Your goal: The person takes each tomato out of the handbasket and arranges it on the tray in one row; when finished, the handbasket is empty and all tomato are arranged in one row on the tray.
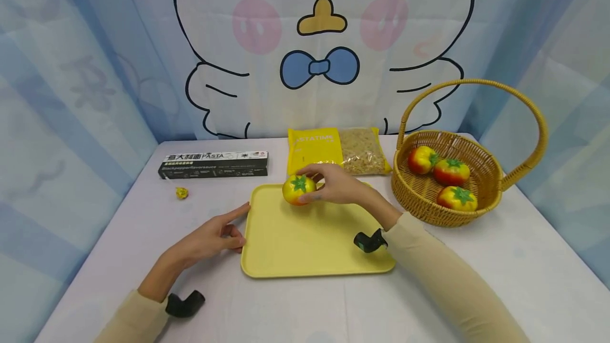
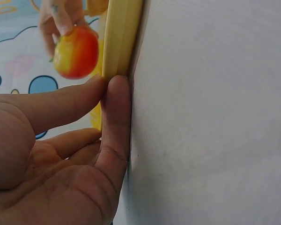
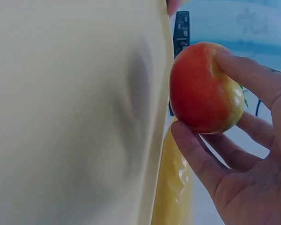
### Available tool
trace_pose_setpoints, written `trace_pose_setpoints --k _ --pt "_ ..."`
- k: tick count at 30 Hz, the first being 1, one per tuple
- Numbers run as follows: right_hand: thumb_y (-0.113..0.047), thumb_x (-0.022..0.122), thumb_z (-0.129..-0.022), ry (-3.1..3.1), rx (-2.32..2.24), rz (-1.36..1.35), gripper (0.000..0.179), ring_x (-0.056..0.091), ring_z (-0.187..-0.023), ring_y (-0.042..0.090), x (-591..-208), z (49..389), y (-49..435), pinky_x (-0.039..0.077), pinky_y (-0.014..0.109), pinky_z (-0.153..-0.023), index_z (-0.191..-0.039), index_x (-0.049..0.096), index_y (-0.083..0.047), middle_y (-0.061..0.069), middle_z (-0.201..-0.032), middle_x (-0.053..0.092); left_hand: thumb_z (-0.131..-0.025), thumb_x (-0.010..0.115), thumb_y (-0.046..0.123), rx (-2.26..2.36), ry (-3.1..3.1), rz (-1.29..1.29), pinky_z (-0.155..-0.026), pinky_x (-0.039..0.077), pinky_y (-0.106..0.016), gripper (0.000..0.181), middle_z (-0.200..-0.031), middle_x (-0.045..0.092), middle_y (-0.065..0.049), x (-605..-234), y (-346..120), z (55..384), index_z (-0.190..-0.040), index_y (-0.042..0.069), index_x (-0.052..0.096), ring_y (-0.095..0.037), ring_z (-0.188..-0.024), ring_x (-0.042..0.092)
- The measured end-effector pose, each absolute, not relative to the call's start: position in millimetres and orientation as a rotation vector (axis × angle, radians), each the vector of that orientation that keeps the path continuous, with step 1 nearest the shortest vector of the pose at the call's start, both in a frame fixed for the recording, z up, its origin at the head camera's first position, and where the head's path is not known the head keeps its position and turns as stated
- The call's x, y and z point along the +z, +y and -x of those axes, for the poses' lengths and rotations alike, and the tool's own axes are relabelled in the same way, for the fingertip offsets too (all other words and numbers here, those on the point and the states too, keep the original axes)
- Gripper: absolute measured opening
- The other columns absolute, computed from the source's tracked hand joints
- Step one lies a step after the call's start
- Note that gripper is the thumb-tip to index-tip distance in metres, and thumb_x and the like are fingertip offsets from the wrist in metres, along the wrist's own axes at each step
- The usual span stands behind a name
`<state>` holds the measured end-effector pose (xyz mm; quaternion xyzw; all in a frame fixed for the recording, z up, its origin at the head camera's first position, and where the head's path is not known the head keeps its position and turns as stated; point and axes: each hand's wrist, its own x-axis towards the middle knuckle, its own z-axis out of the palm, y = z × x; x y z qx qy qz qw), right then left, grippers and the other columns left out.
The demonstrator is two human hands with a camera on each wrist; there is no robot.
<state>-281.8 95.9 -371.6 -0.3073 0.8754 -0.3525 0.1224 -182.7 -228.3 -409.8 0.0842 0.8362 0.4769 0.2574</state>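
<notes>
A red-and-yellow tomato point(image 1: 296, 190) with a green leafy top is held in my right hand point(image 1: 337, 184), above the far left part of a yellow tray point(image 1: 314, 242). In the right wrist view, thumb and fingers grip the tomato point(image 3: 203, 89) from both sides, and a shadow falls on the tray. My left hand point(image 1: 209, 240) is at the tray's left edge. The left wrist view shows its thumb and a finger pinching the tray's rim point(image 2: 119, 42), with that finger low against the table.
A wicker basket point(image 1: 414, 195) with a tall handle stands at the right, holding three similar tomatoes. Behind the tray lies a yellow pasta bag point(image 1: 314, 147). A black pasta box point(image 1: 214, 165) and a small yellow crumpled piece point(image 1: 181, 192) lie at the back left.
</notes>
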Motion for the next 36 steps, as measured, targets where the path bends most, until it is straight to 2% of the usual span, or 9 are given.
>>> trace_pose_setpoints --k 13,24,36 --pt "-0.029 0.088 -0.088 2.554 -1.022 0.954 0.063 0.068 -0.119 0.031 -382 281 58 0.055 0.043 -0.106 -0.143 0.065 -0.007 0.016 -0.139 0.069 -0.101 0.069 0.005 1.296 2.267 -0.229 -0.087 0.048 -0.033 0.085 -0.1 0.068 -0.01 -411 -228 182 -0.171 0.014 0.021 -0.02 -0.089 0.067" --pt "-0.032 0.086 -0.09 2.575 -1.008 0.928 0.063 0.068 -0.119 0.029 -387 284 42 0.055 0.04 -0.106 -0.145 0.063 -0.01 0.015 -0.142 0.067 -0.101 0.069 0.006 1.292 2.269 -0.221 -0.083 0.046 -0.033 0.085 -0.099 0.067 -0.01 -409 -228 181 -0.171 0.016 0.022 -0.02 -0.089 0.065" --pt "-0.033 0.086 -0.09 2.59 -0.982 0.9 0.063 0.067 -0.114 0.026 -387 284 27 0.055 0.037 -0.103 -0.145 0.063 -0.012 0.015 -0.142 0.067 -0.102 0.067 0.006 1.289 2.268 -0.245 -0.087 0.046 -0.034 0.083 -0.1 0.068 -0.01 -409 -229 181 -0.171 0.015 0.021 -0.02 -0.089 0.067"
